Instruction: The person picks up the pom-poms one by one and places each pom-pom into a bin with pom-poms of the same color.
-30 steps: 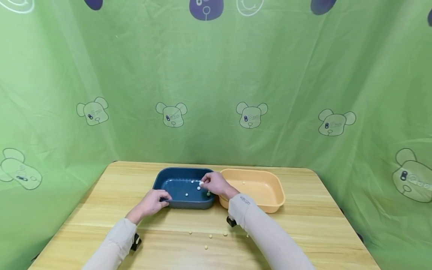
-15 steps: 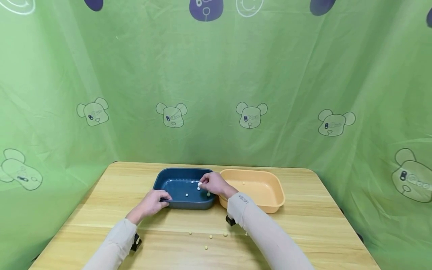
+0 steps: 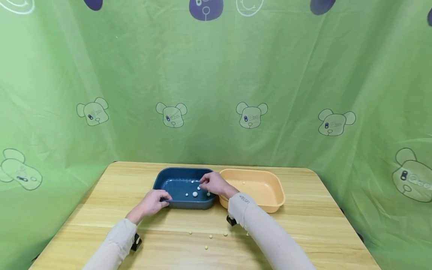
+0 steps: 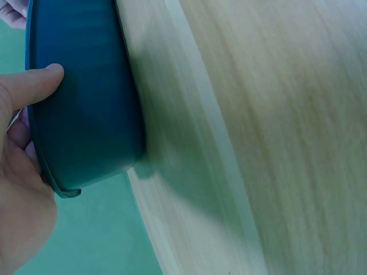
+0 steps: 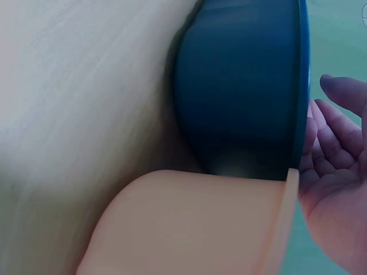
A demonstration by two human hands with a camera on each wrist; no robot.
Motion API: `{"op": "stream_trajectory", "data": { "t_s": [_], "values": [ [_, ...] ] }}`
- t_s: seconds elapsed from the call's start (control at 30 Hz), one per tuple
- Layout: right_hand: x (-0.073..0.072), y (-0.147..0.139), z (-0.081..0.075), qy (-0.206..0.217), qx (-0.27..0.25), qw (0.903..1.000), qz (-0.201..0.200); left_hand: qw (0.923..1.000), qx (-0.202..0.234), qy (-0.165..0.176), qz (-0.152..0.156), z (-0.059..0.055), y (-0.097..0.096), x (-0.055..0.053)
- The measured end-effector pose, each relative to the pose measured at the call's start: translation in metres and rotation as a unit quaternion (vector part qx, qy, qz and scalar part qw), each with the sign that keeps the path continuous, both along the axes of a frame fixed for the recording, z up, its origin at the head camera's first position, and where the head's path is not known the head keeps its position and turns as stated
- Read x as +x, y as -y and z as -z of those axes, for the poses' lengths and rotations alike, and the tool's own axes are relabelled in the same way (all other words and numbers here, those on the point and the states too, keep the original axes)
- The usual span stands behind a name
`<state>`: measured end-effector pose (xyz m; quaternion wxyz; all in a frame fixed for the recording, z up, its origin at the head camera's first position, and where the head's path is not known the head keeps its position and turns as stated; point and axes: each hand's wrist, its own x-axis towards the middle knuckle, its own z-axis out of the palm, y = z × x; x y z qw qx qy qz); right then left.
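Observation:
My left hand (image 3: pixel 153 202) grips the near left rim of a dark blue plastic basin (image 3: pixel 192 205). In the left wrist view its thumb (image 4: pixel 40 83) lies on the basin's outer wall, with the other fingers behind the rim. Over the right part of the same basin is my right hand (image 3: pixel 215 183), holding nothing. The right wrist view shows its thumb (image 5: pixel 344 91) apart from the loosely bent fingers. A larger white ball (image 3: pixel 195 194) lies on the basin floor, among several small whitish balls. A greenish ball (image 3: pixel 208 194) sits near the basin's right wall.
An orange basin (image 3: pixel 281 198) stands right beside the blue one, with a small pale ball (image 3: pixel 243 183) inside. Several small yellowish balls, such as this yellow ball (image 3: pixel 206 247), lie on the wooden table (image 3: pixel 168 251) in front. A green curtain (image 3: pixel 209 146) hangs behind and at both sides.
The larger white ball has left my right fingers and now lies on the blue basin's floor, nearer the front wall. My left hand keeps its place on the rim.

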<state>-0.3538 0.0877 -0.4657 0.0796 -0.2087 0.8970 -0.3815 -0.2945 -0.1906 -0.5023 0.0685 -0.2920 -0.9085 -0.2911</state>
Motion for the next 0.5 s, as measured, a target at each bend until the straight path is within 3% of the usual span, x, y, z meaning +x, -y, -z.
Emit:
{"op": "stream_trajectory", "data": {
  "t_s": [0.27,0.5],
  "values": [
    [0.010,-0.006,-0.011,0.007,-0.008,0.9999,-0.003,0.9999,0.006,-0.012,0.001,0.000,0.000,0.000],
    [0.023,-0.018,-0.020,-0.022,-0.010,0.9995,-0.019,0.9996,0.019,-0.019,0.012,0.000,0.001,0.002]
  ]
}}
